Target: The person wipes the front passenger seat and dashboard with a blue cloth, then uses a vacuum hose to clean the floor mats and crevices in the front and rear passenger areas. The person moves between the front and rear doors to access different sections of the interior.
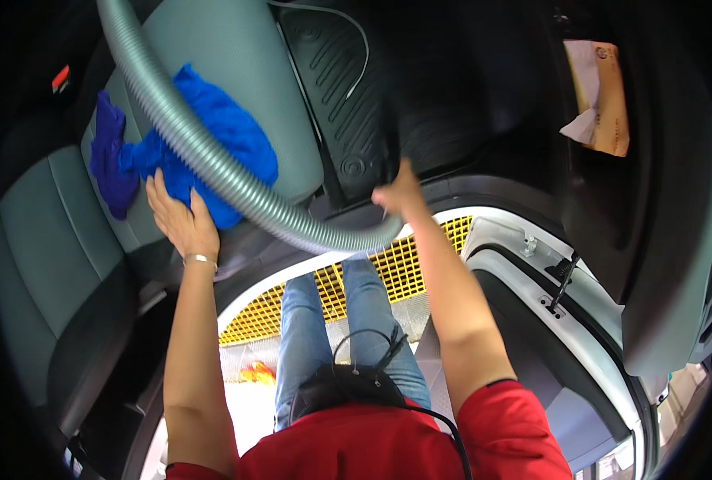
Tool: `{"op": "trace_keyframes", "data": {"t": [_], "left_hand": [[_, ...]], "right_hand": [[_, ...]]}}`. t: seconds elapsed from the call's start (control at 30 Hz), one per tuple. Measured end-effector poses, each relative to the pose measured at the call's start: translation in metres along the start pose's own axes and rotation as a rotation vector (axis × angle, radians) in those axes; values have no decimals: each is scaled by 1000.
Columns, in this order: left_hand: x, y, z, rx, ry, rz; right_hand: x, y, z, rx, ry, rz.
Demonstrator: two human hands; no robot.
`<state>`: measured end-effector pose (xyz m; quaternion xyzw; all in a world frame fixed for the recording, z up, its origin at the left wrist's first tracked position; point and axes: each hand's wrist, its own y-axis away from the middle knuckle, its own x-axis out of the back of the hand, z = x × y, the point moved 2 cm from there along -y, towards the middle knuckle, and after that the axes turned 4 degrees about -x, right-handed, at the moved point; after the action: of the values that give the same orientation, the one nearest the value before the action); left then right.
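My left hand [184, 219] lies with fingers spread at the near edge of the grey car seat [284, 128], against a bright blue cloth [240, 132]. A purple-blue cloth [109, 156] lies beside it, near the backrest. My right hand [402, 194] is closed around the black vacuum cleaner nozzle [389, 144], which points down at the ribbed black floor mat [344, 104]. The nozzle is dark and smeared, so its tip is hard to make out. From below that hand a grey corrugated vacuum hose [212, 164] curves left, passing over the blue cloth and seat.
The white door sill [332, 258] crosses in front of my legs, above yellow floor grating [408, 268]. An open car door [548, 360] stands at the right. Brown and white paper [605, 96] lies at the far right. A thin pale cable [365, 48] hangs over the mat.
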<state>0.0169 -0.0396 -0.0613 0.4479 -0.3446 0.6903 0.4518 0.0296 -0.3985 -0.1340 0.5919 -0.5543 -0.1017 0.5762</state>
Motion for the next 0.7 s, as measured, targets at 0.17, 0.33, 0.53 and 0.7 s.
{"op": "trace_keyframes", "data": {"t": [0.17,0.33,0.53,0.7], "left_hand": [[-11,0,-10,-69,-1,98],[1,-6,-2,-23,109,82],[64,85,-15,-295,367,275],[71,209,-49,-450,347,-355]], "right_hand": [[18,-24,16,-55,314,-159],[0,72,94,-25,127,-270],[-47,159,100,67,294,-672],[-103,166,75,274,556,-685]]}}
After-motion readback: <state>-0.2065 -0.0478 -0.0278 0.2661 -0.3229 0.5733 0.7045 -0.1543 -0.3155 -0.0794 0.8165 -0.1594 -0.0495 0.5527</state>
